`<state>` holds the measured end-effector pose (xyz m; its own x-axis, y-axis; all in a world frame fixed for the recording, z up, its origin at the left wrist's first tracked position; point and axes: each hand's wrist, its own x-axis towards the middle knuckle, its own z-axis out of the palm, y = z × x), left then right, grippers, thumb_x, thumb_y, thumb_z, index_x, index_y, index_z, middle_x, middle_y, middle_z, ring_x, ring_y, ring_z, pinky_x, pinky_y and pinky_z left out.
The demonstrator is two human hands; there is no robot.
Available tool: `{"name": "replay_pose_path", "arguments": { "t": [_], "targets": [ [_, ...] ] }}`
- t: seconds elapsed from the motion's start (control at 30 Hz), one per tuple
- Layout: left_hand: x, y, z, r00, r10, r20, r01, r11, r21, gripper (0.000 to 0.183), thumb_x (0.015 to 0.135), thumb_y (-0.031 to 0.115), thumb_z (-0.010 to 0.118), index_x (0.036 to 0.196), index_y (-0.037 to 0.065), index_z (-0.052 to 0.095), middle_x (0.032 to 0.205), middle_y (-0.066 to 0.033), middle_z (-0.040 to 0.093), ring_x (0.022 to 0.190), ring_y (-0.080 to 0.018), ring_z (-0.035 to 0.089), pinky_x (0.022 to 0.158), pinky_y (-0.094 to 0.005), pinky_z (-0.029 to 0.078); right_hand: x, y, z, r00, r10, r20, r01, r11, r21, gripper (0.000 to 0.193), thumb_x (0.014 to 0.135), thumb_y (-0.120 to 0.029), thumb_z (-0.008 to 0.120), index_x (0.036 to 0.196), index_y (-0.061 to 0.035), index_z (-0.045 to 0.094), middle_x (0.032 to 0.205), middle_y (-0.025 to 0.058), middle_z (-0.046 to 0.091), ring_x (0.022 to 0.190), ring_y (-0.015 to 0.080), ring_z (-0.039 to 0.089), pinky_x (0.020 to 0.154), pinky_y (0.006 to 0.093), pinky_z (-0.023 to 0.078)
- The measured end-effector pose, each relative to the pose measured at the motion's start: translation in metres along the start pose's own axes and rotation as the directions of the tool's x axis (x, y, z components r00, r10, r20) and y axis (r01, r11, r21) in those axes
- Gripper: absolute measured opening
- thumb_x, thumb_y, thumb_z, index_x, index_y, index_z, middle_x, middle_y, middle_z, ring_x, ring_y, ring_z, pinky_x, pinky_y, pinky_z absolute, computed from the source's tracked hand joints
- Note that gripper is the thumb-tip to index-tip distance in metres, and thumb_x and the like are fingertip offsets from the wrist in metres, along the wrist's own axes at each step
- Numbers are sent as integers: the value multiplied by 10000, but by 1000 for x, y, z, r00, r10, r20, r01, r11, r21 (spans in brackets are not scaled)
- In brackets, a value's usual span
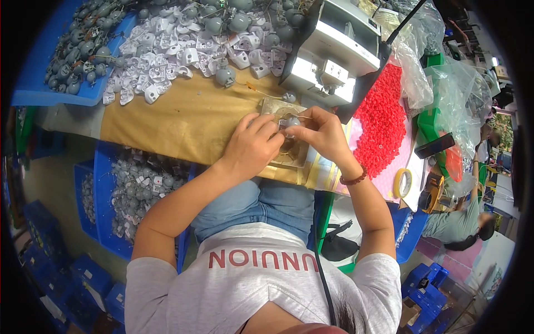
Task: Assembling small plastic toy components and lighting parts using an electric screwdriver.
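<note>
Grey round part (pixel 291 121) pinched between left hand (pixel 253 146) and right hand (pixel 321 135), both closed on it, above small tan tray (pixel 278 107); white brackets (pixel 183 42) heaped beyond.

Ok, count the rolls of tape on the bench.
1. A yellowish tape roll lies flat at the bench's right end, just below the heap of red parts. Others may be hidden under the plastic bags.

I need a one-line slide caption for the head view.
Both hands, left and right, hold a small grey part over a brown table.

Both hands (pixel 286 138) pinch grey part (pixel 291 121) (over bench (pixel 183 119))
</note>
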<state>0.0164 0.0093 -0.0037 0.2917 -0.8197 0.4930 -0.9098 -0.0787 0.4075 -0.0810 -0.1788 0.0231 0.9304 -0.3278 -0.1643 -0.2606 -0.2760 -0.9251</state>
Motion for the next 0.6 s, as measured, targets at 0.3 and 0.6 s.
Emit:
{"name": "replay_pose_path", "arguments": {
  "t": [0.3, 0.6],
  "targets": [
    [5, 2, 0, 999, -30, -16, 29, 999, -29, 155, 759, 72, 715, 906, 55, 670, 964, -88, 610, 1066, -302, 608, 921, -445, 474, 4, -4, 10, 987, -106, -119, 47, 906, -420, 409, 776, -295, 843, 913, 16, 615, 680, 117, 655, 582, 251, 636, 546, 350, 496],
    [24, 11, -3, 973, -232, -11, 230, 968, -98, 353, 731, 121, 747, 1060, 90, 622, 1037, -90, 590, 1089, -315, 573, 901, -445, 470, -4, 6, 19, 957, -224, -184, 114, 875, -471, 550, 802, -305, 806, 1232, -85, 544, 734, 61, 625, 618, 237, 628, 542, 358, 483]
  ]
}}
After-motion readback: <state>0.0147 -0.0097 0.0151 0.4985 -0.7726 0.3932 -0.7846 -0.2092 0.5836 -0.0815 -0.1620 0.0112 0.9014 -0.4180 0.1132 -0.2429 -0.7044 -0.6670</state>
